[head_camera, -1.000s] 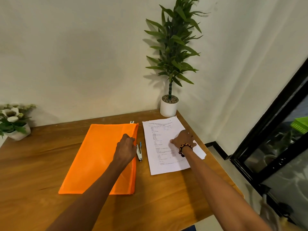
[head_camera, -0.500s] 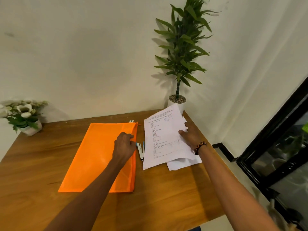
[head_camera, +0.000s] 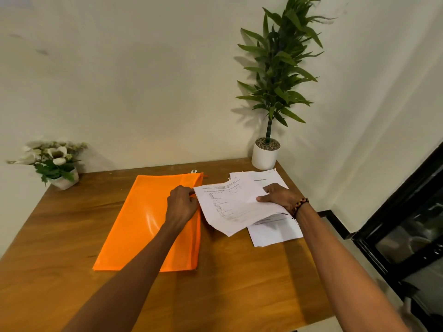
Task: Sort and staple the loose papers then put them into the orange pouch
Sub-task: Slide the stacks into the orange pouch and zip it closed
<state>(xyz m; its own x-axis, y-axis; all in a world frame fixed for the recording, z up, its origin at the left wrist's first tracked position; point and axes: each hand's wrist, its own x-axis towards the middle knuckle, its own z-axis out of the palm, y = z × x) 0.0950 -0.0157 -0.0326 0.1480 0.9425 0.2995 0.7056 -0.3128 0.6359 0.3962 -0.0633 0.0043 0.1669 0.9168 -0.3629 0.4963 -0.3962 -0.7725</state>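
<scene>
The right hand (head_camera: pixel 279 197) pinches the near right part of the top sheets (head_camera: pixel 230 207), thumb on top and fingers underneath, lifting them clear of the remaining papers (head_camera: pixel 273 232), which lie flat on the worktop (head_camera: pixel 239 283). To sort cleanly, I would peel the sheets off one group at a time with a light pinch, keeping the edges square so the corners line up for stapling. The left hand (head_camera: pixel 182 204) sits curled at the right edge of the orange pouch (head_camera: pixel 143 224), knuckles up, touching the lifted sheets' left edge; whether it grips anything I cannot tell. Both forearms reach forward, nearly straight. No stapler is visible now; it may be hidden under the hand or the paper.
</scene>
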